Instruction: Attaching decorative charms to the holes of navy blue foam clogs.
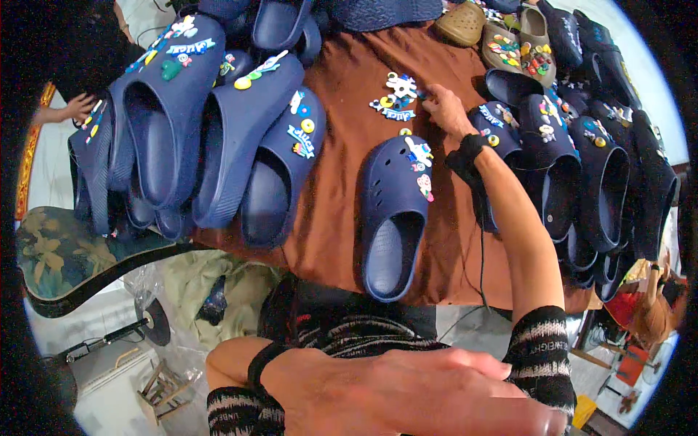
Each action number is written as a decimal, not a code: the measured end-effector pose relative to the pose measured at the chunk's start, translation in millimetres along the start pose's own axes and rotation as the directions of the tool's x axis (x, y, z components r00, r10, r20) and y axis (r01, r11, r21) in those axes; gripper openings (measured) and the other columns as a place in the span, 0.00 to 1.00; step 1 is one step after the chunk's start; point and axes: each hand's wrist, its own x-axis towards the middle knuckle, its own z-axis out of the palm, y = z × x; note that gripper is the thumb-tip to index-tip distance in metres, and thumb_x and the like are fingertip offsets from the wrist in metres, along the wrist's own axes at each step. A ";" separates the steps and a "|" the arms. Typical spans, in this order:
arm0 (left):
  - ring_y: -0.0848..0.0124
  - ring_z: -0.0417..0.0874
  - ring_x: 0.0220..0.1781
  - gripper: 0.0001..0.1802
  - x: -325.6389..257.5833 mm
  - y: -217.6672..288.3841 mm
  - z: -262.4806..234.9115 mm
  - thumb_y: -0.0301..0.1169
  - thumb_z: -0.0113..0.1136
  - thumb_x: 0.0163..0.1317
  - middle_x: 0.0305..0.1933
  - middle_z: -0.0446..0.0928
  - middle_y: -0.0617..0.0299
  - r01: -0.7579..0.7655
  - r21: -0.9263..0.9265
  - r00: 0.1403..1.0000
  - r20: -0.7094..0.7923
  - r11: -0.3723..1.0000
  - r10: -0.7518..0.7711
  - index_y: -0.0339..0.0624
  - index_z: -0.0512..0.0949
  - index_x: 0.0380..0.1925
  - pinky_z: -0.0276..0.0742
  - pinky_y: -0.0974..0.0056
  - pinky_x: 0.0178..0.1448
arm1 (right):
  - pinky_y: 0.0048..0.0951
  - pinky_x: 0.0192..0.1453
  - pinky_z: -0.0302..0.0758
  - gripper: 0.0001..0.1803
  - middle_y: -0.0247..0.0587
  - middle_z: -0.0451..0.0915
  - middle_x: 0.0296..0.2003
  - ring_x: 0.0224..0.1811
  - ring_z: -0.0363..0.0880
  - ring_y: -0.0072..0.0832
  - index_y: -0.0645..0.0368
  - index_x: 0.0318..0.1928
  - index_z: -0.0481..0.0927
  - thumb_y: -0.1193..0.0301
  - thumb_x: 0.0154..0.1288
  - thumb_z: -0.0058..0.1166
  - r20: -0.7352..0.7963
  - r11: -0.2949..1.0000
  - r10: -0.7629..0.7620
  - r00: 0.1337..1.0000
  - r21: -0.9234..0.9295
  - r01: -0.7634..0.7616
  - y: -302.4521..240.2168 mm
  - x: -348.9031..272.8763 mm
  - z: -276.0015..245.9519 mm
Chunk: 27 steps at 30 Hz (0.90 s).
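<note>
Navy clog [393, 211] lies just below the right hand [445, 109], whose fingers pinch at loose charms [396, 97]; pick one cleanly; left hand [407, 392] rests flat, released.

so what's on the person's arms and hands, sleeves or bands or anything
Both hands are bare, with no gloves. The right hand has a black band around the wrist, and a thin black cord hangs down from it beside the forearm. A knitted black-and-white sleeve with some lettering covers the upper arm at the elbow. The left hand has a black wristband too, and the same striped knit sleeve shows at the picture's lower edge.
</note>
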 end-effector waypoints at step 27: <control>0.50 0.74 0.66 0.24 -19.6 68.7 -116.8 0.40 0.55 0.70 0.61 0.74 0.44 0.476 0.864 0.625 -0.200 0.165 -0.755 0.33 0.76 0.58 0.66 0.53 0.72 | 0.51 0.55 0.77 0.16 0.57 0.84 0.46 0.51 0.82 0.53 0.57 0.50 0.83 0.64 0.64 0.56 0.061 0.986 -0.100 0.993 -0.126 0.107 -22.2 -21.0 -6.9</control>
